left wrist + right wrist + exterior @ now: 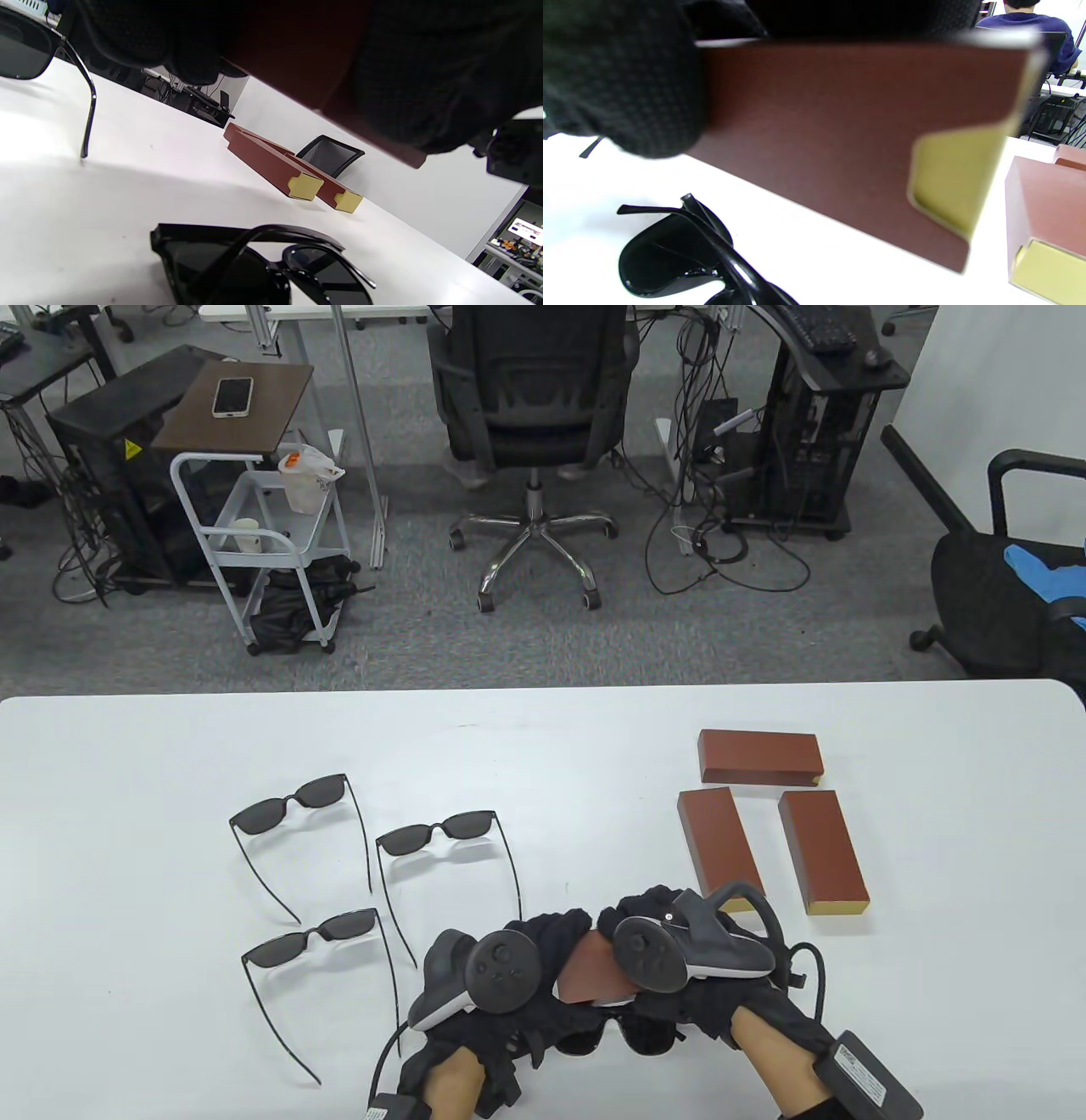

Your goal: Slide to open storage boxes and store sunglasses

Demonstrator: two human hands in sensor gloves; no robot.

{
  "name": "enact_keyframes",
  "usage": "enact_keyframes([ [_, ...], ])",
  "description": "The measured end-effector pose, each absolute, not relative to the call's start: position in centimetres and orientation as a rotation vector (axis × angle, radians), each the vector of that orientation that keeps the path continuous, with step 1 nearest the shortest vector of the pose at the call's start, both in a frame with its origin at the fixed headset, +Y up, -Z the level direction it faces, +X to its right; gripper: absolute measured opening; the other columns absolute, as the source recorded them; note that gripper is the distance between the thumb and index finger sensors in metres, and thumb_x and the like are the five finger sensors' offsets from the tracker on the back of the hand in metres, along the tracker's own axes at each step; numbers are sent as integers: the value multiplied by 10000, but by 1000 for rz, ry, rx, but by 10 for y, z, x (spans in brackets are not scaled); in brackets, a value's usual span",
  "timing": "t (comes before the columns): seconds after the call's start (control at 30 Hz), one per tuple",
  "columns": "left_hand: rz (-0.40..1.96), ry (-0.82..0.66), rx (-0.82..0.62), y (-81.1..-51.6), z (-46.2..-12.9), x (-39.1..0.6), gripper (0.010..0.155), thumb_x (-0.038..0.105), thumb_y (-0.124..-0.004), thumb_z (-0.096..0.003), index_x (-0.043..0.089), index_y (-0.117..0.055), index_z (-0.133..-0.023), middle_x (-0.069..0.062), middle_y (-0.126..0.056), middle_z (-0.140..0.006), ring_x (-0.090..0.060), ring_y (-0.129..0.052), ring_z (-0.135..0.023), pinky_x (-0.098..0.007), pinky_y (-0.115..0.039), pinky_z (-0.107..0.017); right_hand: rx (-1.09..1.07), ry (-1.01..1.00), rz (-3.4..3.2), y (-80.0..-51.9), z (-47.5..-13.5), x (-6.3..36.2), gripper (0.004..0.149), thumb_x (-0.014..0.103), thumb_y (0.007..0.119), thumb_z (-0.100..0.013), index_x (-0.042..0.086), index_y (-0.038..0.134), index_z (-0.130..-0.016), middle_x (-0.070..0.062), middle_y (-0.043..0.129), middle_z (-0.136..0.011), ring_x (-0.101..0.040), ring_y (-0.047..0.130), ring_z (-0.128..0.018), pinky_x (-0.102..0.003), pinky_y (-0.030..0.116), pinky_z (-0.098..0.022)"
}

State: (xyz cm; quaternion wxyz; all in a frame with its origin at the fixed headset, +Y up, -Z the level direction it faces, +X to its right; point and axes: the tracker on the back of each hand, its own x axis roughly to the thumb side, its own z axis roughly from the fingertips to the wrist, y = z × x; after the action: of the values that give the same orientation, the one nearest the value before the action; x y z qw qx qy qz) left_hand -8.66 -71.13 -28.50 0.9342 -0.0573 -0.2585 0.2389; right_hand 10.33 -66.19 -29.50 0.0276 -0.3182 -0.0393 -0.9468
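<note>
1. Left hand (496, 984): the gloved fingers are curled round one end of a reddish-brown storage box (594, 971), which is lifted clear of the table (543, 746).
2. Right hand (679, 950): the fingers wrap the other end of the same box. The right wrist view shows the box's yellow inner end (950, 178) exposed past the fingertips.
3. Directly beneath the fingers of both hands lies a folded pair of sunglasses (263, 267), resting on the table and not held.
4. Step in hand, as judged: sliding the held box open. Whether the inner tray has begun to move cannot be told.
5. Recommended technique: hold the outer sleeve firmly with one hand and push the yellow end straight along the box's long axis with the other. Keep the box level, so that the tray does not jam or drop out. Work above the folded pair without knocking it.
6. Count, boxes: four. One is held; three closed boxes (759, 755) lie grouped beyond the right fingers.
7. Count, sunglasses: four. One is folded beneath the hands; three open pairs (293, 806) lie beyond the left fingers, temples extended.
</note>
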Motion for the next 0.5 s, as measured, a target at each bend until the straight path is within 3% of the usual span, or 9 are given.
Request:
enact_keyframes([
  [0.5, 538, -476, -210, -712, -293, -110, 947, 468, -1009, -307, 274, -522, -1096, -59, -639, -1109, -347, -746, -956, -534, -720, -651, -916, -54, -3164, -691, -296, 153, 888, 510, 953, -217, 287, 502, -949, -111, 501, -1046, -395, 515, -941, -519, 530, -713],
])
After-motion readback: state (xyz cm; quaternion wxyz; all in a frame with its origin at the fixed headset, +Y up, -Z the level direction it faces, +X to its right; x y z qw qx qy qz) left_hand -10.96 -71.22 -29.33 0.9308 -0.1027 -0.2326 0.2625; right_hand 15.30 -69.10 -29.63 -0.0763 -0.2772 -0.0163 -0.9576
